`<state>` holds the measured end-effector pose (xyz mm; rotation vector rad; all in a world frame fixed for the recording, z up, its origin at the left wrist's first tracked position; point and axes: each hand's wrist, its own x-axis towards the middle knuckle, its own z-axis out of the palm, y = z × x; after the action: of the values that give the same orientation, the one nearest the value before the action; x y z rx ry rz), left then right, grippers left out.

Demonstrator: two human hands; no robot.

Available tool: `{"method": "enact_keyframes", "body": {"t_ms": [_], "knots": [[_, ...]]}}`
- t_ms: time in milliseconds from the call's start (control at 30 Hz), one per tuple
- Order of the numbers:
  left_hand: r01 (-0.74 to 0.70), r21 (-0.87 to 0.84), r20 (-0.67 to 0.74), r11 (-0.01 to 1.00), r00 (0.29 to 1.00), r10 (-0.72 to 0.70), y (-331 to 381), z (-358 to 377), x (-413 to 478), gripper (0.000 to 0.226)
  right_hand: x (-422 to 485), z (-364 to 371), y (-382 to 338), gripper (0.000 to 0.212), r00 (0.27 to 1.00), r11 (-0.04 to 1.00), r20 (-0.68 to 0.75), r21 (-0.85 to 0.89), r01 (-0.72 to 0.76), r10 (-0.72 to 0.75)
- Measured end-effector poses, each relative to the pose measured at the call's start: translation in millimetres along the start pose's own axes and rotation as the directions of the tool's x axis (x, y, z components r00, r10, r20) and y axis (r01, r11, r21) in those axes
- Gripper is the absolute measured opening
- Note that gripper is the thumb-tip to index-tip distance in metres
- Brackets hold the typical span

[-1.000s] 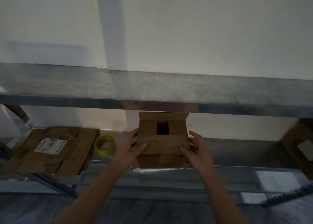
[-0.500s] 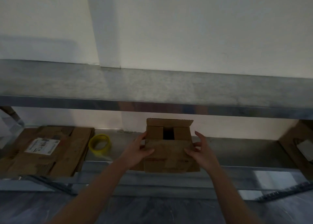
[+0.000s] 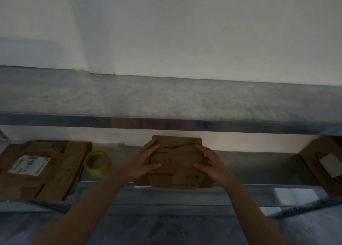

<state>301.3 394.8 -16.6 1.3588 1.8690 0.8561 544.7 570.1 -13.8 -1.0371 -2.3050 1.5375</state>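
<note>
A person's left hand [image 3: 143,164] and right hand [image 3: 211,164] grasp a cardboard box [image 3: 177,172] by its sides, thumbs laid across its printed face, at the front edge of the lower shelf [image 3: 259,168]; the box's inside is hidden. Left of it lie a yellow tape roll [image 3: 103,155] and flat cardboard [image 3: 55,170] with a blurred label [image 3: 29,164]. Another box [image 3: 312,157] is cut off at right, beneath the upper shelf [image 3: 166,100]
</note>
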Motion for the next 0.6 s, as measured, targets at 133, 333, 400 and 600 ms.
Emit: {"method": "enact_keyframes", "body": {"t_ms": [133, 333, 400, 600], "knots": [[0.106, -0.105, 0.089, 0.989, 0.991, -0.097, -2.6, -2.0, 2.7, 0.086, -4.3, 14.3, 3.3, 0.071, 1.0, 0.998, 0.003, 0.059, -0.028, 0.028], [0.138, 0.147, 0.015, 0.98, 0.99, -0.142, -2.5, 9.4, 11.2, 0.094, 12.4, 15.4, 2.0, 0.097, 0.996, 0.996, -0.058, -0.055, -0.074, 0.071], [0.154, 0.128, 0.044, 0.98, 0.986, -0.161, -5.3, 7.2, 13.3, 0.099, 14.2, 12.2, 4.5, 0.102, 0.997, 0.995, -0.006, -0.059, -0.082, 0.082], [0.122, 0.467, -0.103, 0.876, 0.991, -0.084, 1.8, 9.5, 6.9, 0.094, 8.6, 16.0, 3.0, 0.091, 0.997, 0.983, -0.048, -0.166, -0.074, 0.066]]}}
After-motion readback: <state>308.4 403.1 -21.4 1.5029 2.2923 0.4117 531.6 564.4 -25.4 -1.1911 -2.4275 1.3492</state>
